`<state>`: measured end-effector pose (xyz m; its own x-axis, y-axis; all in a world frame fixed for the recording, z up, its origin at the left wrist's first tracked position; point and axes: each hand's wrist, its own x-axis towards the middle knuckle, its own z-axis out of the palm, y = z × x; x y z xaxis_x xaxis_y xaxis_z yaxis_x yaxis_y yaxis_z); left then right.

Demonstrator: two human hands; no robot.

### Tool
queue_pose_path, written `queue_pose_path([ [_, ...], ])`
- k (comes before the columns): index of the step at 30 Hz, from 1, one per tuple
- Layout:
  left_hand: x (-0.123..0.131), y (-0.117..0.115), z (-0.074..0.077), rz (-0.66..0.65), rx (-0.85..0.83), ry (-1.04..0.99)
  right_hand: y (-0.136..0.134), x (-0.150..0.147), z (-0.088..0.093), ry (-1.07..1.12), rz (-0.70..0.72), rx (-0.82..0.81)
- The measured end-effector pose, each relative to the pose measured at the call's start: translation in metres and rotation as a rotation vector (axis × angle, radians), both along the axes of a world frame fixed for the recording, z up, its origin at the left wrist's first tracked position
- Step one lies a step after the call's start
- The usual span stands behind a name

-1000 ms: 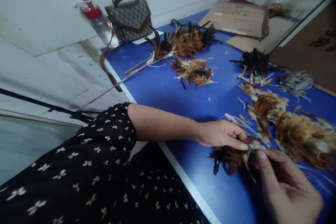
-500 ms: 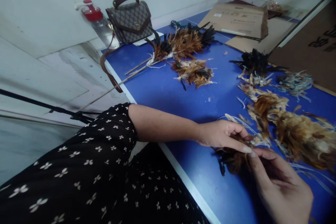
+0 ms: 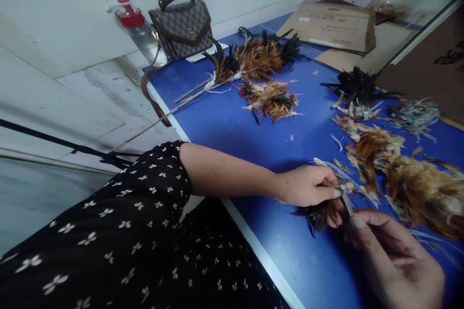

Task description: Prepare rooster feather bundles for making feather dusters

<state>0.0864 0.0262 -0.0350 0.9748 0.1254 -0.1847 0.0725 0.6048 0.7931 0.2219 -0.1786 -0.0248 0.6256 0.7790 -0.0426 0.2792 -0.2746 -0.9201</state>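
My left hand (image 3: 311, 186) is closed on a small bunch of dark brown feathers (image 3: 321, 215), held low over the blue tabletop (image 3: 253, 164). Between thumb and fingertips, my right hand (image 3: 402, 260) pinches the end of a thin pale strip (image 3: 347, 201) stretching from the left fingertips. Whether that strip is string or a feather quill I cannot tell. Just beyond both hands lies a long heap of tan and brown feathers (image 3: 409, 178), with loose pale strands around it.
Farther back are a black feather bunch (image 3: 355, 87), a greyish strand tangle (image 3: 415, 113) and a brown feather bunch (image 3: 271, 99). Feathered sticks (image 3: 192, 99) overhang the left edge. A handbag (image 3: 183, 26), a red-capped bottle (image 3: 139, 29) and flattened cardboard (image 3: 331, 26) stand or lie behind.
My right hand has drawn away from my left, toward the lower right. A pale strip now shows stretched between their fingertips, which touched before.
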Motion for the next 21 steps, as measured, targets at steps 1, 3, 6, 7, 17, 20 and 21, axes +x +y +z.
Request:
queue_pose_path([
  [1,0.000,0.001,0.001,0.006,0.003,-0.006,0.000,0.000,0.000,-0.007,-0.007,-0.006],
  [3,0.000,0.004,0.002,-0.010,0.015,-0.019,-0.001,0.000,0.002,-0.001,-0.034,-0.010],
  [6,0.002,0.007,0.005,0.064,0.049,0.025,-0.003,-0.001,0.007,0.049,-0.048,-0.002],
  [7,0.002,0.008,0.006,0.104,0.055,0.051,-0.004,-0.002,0.009,0.068,-0.049,-0.004],
  [17,0.000,0.009,0.026,0.139,0.075,0.154,-0.011,-0.003,0.017,0.090,-0.052,-0.049],
  [20,-0.001,0.009,0.030,0.154,0.073,0.160,-0.012,0.003,0.014,0.056,0.015,-0.060],
  [21,-0.002,0.008,0.030,0.166,0.072,0.156,-0.013,0.006,0.012,0.031,0.049,-0.060],
])
